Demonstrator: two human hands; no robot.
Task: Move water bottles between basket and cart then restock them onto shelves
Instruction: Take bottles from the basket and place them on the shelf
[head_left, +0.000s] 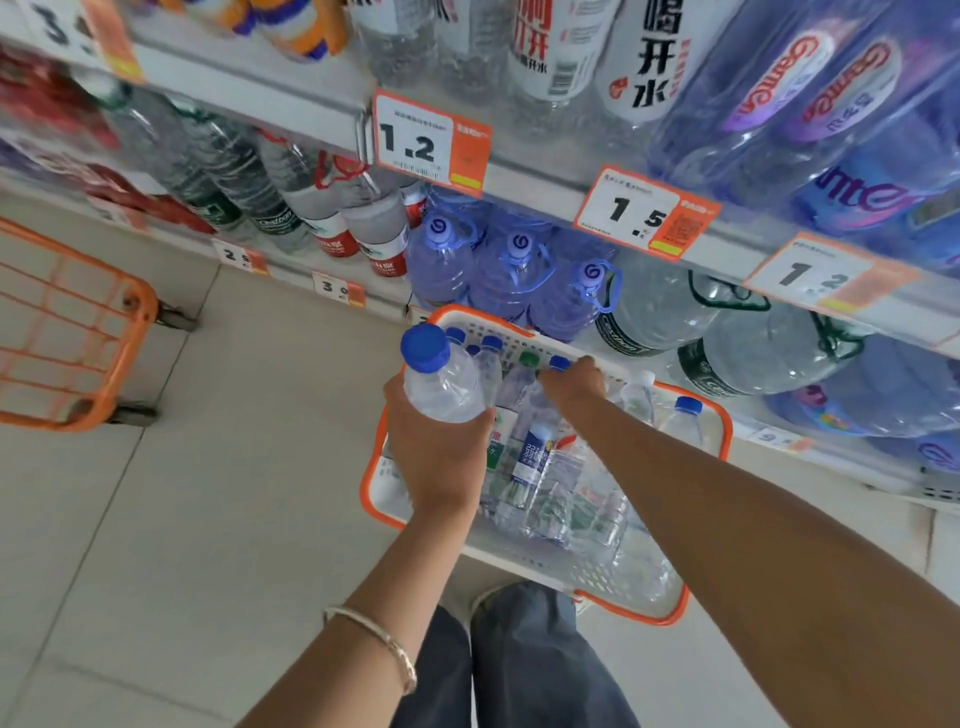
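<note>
Blue-capped bottle in grip of left hand; right hand in basket, grasp unclear

Pale tiled floor with a white-orange basket and an orange cart

Bright, even light is filling the aisle, leaving only soft shadows on the pale floor. Glare is washing over the big bottles at far right. Wide-angle distortion is bending the shelves, and the far-left edge is smearing into blur.
</note>
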